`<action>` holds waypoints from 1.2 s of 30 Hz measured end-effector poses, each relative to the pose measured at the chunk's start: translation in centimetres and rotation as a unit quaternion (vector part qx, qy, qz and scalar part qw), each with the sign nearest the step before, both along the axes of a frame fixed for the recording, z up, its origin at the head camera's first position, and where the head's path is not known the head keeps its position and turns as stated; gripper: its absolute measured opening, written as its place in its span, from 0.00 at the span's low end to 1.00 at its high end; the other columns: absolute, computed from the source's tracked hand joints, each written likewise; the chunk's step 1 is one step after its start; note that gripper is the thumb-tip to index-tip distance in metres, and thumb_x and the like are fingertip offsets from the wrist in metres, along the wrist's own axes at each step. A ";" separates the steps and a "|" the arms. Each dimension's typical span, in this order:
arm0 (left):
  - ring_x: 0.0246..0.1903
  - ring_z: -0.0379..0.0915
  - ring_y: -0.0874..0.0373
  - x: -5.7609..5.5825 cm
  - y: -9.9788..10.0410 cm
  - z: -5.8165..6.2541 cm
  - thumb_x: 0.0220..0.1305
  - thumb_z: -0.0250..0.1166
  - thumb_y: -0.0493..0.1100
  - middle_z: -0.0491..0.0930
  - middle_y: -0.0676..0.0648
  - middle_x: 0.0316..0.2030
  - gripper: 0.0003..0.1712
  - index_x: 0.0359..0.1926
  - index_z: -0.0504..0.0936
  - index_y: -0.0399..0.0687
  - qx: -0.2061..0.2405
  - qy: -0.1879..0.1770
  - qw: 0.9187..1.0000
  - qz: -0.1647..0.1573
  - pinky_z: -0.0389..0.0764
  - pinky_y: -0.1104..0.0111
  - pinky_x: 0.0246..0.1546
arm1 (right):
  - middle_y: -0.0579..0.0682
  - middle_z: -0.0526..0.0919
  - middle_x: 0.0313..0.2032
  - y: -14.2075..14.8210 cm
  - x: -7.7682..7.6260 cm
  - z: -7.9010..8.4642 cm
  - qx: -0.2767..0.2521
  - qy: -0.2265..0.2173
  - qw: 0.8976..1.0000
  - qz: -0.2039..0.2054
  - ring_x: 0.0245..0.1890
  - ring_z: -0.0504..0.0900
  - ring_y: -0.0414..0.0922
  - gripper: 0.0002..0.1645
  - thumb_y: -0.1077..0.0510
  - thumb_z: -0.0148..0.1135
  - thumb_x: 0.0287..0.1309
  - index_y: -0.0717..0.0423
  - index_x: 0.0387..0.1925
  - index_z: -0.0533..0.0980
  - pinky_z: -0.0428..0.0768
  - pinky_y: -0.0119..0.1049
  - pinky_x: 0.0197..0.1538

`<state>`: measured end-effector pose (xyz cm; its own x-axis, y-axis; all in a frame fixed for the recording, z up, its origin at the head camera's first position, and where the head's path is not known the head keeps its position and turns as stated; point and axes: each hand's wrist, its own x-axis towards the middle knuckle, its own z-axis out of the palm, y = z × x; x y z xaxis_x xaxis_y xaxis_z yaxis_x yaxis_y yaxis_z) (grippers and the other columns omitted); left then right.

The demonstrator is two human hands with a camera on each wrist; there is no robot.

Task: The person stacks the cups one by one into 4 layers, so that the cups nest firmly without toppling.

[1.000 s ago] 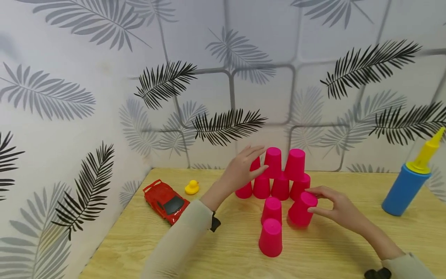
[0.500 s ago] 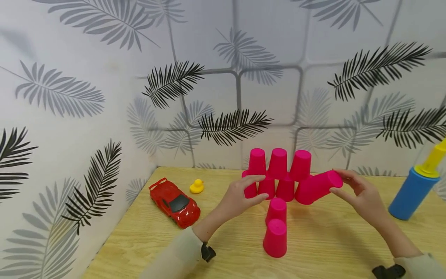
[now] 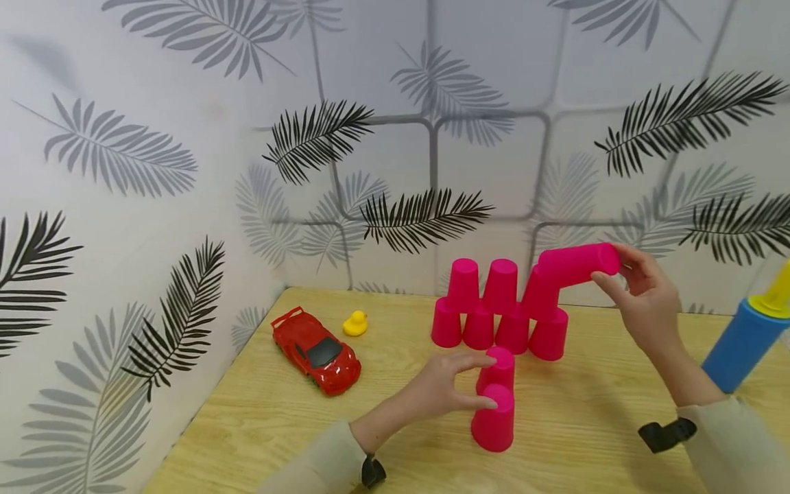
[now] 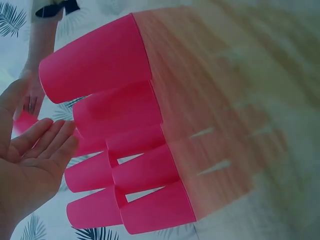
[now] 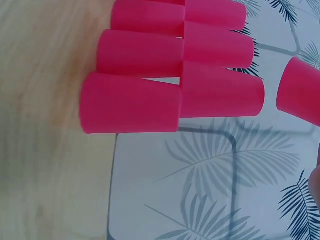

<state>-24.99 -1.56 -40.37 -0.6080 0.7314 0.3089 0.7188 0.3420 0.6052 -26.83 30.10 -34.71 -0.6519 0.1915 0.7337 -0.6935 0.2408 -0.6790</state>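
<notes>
My right hand (image 3: 648,302) pinches a pink plastic cup (image 3: 574,265) near its closed end. The cup lies almost sideways in the air, its mouth end overlapping the right cup of the stack's upper row (image 3: 501,285); the right wrist view shows the held cup (image 5: 302,92) apart from that row. Below stands a lower row (image 3: 478,331) of several upside-down cups. In front, two more upturned cups stand one behind the other, a near cup (image 3: 492,431) and a rear cup (image 3: 505,369). My left hand (image 3: 432,392) reaches to their tops, fingers extended and thumb spread.
A red toy car (image 3: 317,353) and a yellow rubber duck (image 3: 355,324) are on the left of the wooden table (image 3: 247,439). A blue hand pump (image 3: 743,343) with a yellow top stands at the right. The patterned wall (image 3: 481,171) rises behind the stack.
My right hand has lifted the cup from the table, tipping it sideways and raising it to the upper row. My left hand has moved from the stack down to the two front cups.
</notes>
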 end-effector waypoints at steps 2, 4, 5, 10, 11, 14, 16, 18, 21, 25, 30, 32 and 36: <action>0.59 0.77 0.58 0.2 0.0 -0.1 0.56 0.74 0.48 0.80 0.48 0.59 0.34 0.62 0.76 0.46 -0.020 0.009 1.000 -0.005 0.78 0.75 0.58 | 0.37 0.78 0.54 -0.2 -0.9 0.7 0.003 -0.010 1.000 -0.007 0.53 0.78 0.31 0.30 0.76 0.60 0.57 0.65 0.62 0.70 0.76 0.14 0.54; 0.58 0.78 0.59 0.3 0.1 -0.1 0.56 0.73 0.50 0.81 0.49 0.57 0.32 0.61 0.77 0.47 -0.039 0.010 0.999 -0.005 0.79 0.76 0.56 | 0.37 0.78 0.54 -0.3 -1.8 1.3 0.008 -0.016 1.000 -0.005 0.52 0.78 0.31 0.30 0.75 0.61 0.57 0.65 0.62 0.71 0.75 0.14 0.54; 0.57 0.78 0.59 0.3 0.1 -0.1 0.56 0.73 0.50 0.82 0.49 0.57 0.32 0.61 0.77 0.47 -0.047 0.012 0.999 -0.006 0.79 0.76 0.55 | 0.36 0.78 0.53 -0.4 -2.3 1.6 0.018 -0.020 1.000 -0.008 0.52 0.78 0.31 0.29 0.74 0.61 0.57 0.65 0.62 0.71 0.75 0.14 0.54; 0.50 0.79 0.64 0.3 0.4 -0.2 0.57 0.73 0.50 0.84 0.50 0.52 0.30 0.59 0.78 0.47 -0.069 -0.001 0.998 -0.013 0.80 0.79 0.50 | 0.27 0.75 0.51 -0.6 -4.0 2.6 0.106 -0.043 0.993 -0.041 0.49 0.76 0.25 0.30 0.69 0.64 0.58 0.67 0.62 0.70 0.74 0.10 0.50; 0.48 0.79 0.66 0.3 0.4 -0.3 0.56 0.73 0.50 0.84 0.50 0.51 0.30 0.59 0.79 0.48 -0.071 -0.001 0.997 -0.014 0.80 0.79 0.49 | 0.26 0.74 0.50 -0.6 -4.2 2.7 0.122 -0.044 0.991 -0.044 0.49 0.76 0.24 0.30 0.68 0.65 0.58 0.68 0.62 0.69 0.74 0.09 0.50; 0.45 0.78 0.69 0.4 0.5 -0.4 0.56 0.73 0.49 0.85 0.51 0.48 0.28 0.57 0.80 0.48 -0.070 -0.001 0.997 -0.014 0.79 0.81 0.46 | 0.22 0.73 0.48 -0.7 -4.9 3.0 0.160 -0.045 0.985 -0.045 0.47 0.74 0.22 0.30 0.68 0.66 0.57 0.70 0.61 0.70 0.72 0.08 0.51; 0.44 0.78 0.68 0.4 0.5 -0.4 0.56 0.73 0.50 0.85 0.51 0.47 0.27 0.56 0.80 0.48 -0.071 -0.006 0.997 -0.012 0.79 0.81 0.46 | 0.21 0.72 0.47 -0.7 -5.2 3.3 0.182 -0.045 0.981 -0.046 0.47 0.74 0.21 0.30 0.68 0.67 0.56 0.69 0.61 0.71 0.71 0.07 0.51; 0.44 0.79 0.67 0.3 0.4 -0.5 0.56 0.73 0.50 0.85 0.51 0.46 0.26 0.56 0.80 0.48 -0.072 -0.006 0.997 -0.013 0.79 0.80 0.45 | 0.20 0.72 0.46 -0.7 -5.4 3.6 0.206 -0.057 0.976 -0.051 0.46 0.72 0.19 0.30 0.65 0.68 0.57 0.67 0.61 0.71 0.70 0.06 0.50; 0.44 0.79 0.66 0.1 0.3 -0.5 0.57 0.72 0.50 0.85 0.52 0.46 0.26 0.55 0.80 0.48 -0.073 -0.004 0.997 -0.015 0.79 0.80 0.45 | 0.27 0.74 0.47 -0.8 -5.6 4.3 0.246 -0.084 0.963 -0.065 0.44 0.70 0.14 0.32 0.59 0.68 0.58 0.62 0.63 0.71 0.69 0.04 0.46; 0.43 0.77 0.70 0.0 0.3 -0.5 0.58 0.71 0.51 0.85 0.53 0.47 0.26 0.56 0.80 0.48 -0.077 0.000 0.997 -0.013 0.80 0.80 0.45 | 0.50 0.79 0.52 -1.3 -5.9 5.3 0.287 -0.117 0.948 -0.070 0.42 0.67 0.10 0.33 0.53 0.67 0.60 0.56 0.66 0.70 0.67 0.05 0.42; 0.43 0.77 0.71 0.1 0.3 -0.4 0.57 0.72 0.51 0.85 0.52 0.47 0.27 0.56 0.80 0.48 -0.079 0.004 0.997 -0.009 0.79 0.81 0.45 | 0.60 0.78 0.55 -1.6 -6.5 5.8 0.301 -0.141 0.941 -0.059 0.41 0.67 0.11 0.34 0.52 0.66 0.61 0.58 0.66 0.69 0.67 0.06 0.40; 0.42 0.78 0.69 0.1 0.3 -0.4 0.56 0.73 0.50 0.86 0.52 0.46 0.26 0.55 0.81 0.47 -0.077 0.006 0.997 -0.009 0.79 0.82 0.44 | 0.60 0.78 0.56 -1.7 -6.7 5.8 0.300 -0.148 0.941 -0.050 0.40 0.68 0.12 0.34 0.52 0.66 0.61 0.59 0.66 0.68 0.69 0.07 0.39; 0.42 0.79 0.67 0.2 0.3 -0.6 0.56 0.73 0.49 0.86 0.51 0.44 0.26 0.54 0.81 0.46 -0.074 0.011 0.997 -0.012 0.79 0.82 0.43 | 0.59 0.78 0.56 -1.8 -7.1 5.8 0.300 -0.164 0.939 -0.037 0.40 0.69 0.12 0.33 0.52 0.65 0.62 0.59 0.65 0.68 0.71 0.08 0.39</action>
<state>-24.74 -1.30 -40.93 -0.5847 0.7840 0.2085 0.7398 0.4098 0.5337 -33.88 28.33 -28.88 -0.8630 -0.1389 0.4858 -0.4371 0.6874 -0.5800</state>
